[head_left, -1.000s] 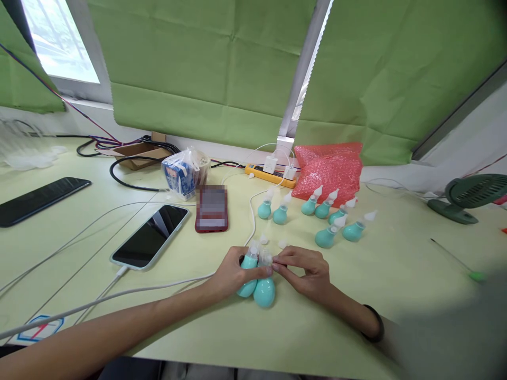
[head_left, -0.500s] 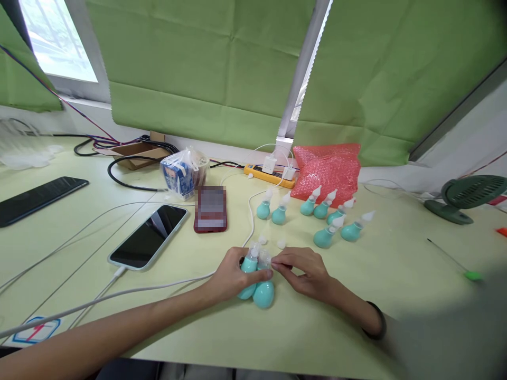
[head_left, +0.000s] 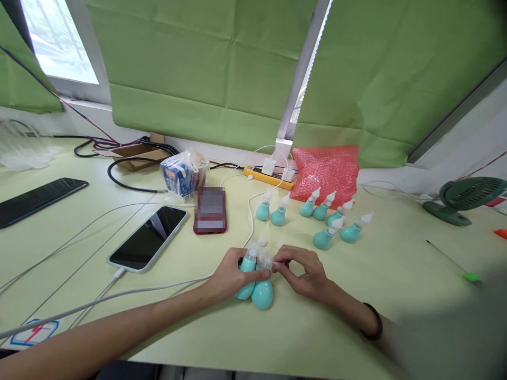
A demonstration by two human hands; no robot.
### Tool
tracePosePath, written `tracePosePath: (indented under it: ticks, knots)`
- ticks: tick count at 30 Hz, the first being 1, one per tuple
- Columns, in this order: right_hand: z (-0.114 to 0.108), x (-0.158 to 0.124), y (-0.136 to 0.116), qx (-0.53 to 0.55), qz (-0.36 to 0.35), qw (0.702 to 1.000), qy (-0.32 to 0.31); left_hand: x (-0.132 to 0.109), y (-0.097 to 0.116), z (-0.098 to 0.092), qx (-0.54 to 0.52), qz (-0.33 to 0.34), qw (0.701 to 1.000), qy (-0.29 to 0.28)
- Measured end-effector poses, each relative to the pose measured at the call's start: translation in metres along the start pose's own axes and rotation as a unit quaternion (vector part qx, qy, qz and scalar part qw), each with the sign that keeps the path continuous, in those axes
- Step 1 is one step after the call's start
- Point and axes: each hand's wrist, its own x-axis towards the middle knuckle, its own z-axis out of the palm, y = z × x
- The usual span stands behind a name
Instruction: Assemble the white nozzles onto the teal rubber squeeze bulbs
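My left hand (head_left: pixel 232 277) is wrapped around two teal squeeze-bulb nasal aspirators, held side by side over the near part of the table. The left aspirator (head_left: pixel 246 272) and the right aspirator (head_left: pixel 262 294) have clear necks pointing away from me. My right hand (head_left: pixel 303 272) is just right of their necks, thumb and index fingertips pinched together; whatever may be between them is too small to make out. Beyond the hands lie small white tips (head_left: pixel 262 241). Further back stand several teal aspirators (head_left: pixel 278 215) with whitish nozzles fitted.
A red bubble-wrap bag (head_left: pixel 327 174) and a yellow power strip (head_left: pixel 269 177) sit by the wall. Phones lie left, one a white-cased phone (head_left: pixel 148 237) on a charging cable (head_left: pixel 158 288). A green fan (head_left: pixel 467 198) and a green-handled thin rod (head_left: pixel 471 276) are at right.
My right fingertips have drawn slightly away from the right aspirator's neck and curled tighter together. My left hand keeps its hold on both aspirators, almost unmoved.
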Motion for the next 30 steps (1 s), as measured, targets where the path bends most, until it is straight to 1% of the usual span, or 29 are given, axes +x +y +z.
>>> tracePosePath:
  ticks: [2, 6, 10, 12, 14, 15, 17, 19, 20, 21, 22, 24, 25, 26, 27, 28, 30]
  knots:
    - [0.001, 0.0, 0.001, 0.016, -0.008, 1.0, 0.025, 0.0, -0.002, 0.0, 0.005, -0.005, 1.0, 0.003]
    - [0.004, 0.001, 0.003, 0.034, -0.024, 0.998, 0.048, 0.0, -0.003, 0.0, 0.016, -0.003, 1.0, 0.013]
    - [0.006, -0.001, 0.001, 0.032, -0.008, 0.998, 0.051, 0.0, -0.002, 0.0, 0.022, 0.005, 1.0, 0.018]
    - [0.006, -0.002, -0.001, 0.033, 0.025, 0.999, 0.034, 0.0, -0.002, 0.0, 0.02, 0.003, 1.0, 0.011]
    - [0.007, -0.002, -0.002, 0.074, 0.082, 0.994, 0.013, 0.0, -0.001, -0.001, 0.013, -0.005, 1.0, 0.011]
    - [0.006, -0.002, -0.002, 0.115, 0.117, 0.986, 0.003, 0.0, -0.001, -0.001, 0.008, -0.01, 1.0, 0.013]
    - [0.004, 0.001, 0.0, 0.214, 0.186, 0.959, -0.012, 0.001, 0.0, -0.001, -0.005, -0.019, 1.0, 0.019]
    - [-0.002, 0.005, 0.006, 0.282, 0.229, 0.932, -0.001, 0.001, -0.001, -0.001, -0.019, -0.021, 1.0, 0.008]
    - [-0.007, 0.008, 0.01, 0.287, 0.237, 0.928, 0.012, 0.001, -0.001, -0.001, -0.026, -0.021, 0.999, 0.0]
    - [-0.012, 0.01, 0.014, 0.268, 0.235, 0.934, 0.022, 0.001, -0.001, -0.001, -0.031, -0.019, 0.999, -0.005]
    - [-0.017, 0.011, 0.018, 0.223, 0.219, 0.949, 0.028, 0.001, -0.002, 0.0, -0.036, -0.017, 0.999, -0.006]
    - [-0.027, 0.012, 0.027, 0.066, 0.156, 0.985, 0.013, 0.0, -0.002, 0.0, -0.05, -0.014, 0.999, -0.008]
    - [-0.03, 0.012, 0.031, -0.03, 0.12, 0.992, -0.005, -0.001, -0.002, 0.001, -0.063, -0.014, 0.998, -0.013]
    - [-0.032, 0.011, 0.035, -0.124, 0.09, 0.988, -0.024, -0.001, -0.001, 0.001, -0.082, -0.015, 0.996, -0.023]
    - [-0.032, 0.009, 0.038, -0.205, 0.071, 0.975, -0.045, -0.001, 0.0, 0.001, -0.106, -0.017, 0.994, -0.036]
    - [-0.032, 0.008, 0.042, -0.269, 0.067, 0.958, -0.07, -0.001, 0.001, 0.001, -0.13, -0.019, 0.99, -0.05]
    - [-0.03, 0.005, 0.047, -0.342, 0.083, 0.929, -0.115, 0.0, 0.003, 0.001, -0.157, -0.019, 0.985, -0.066]
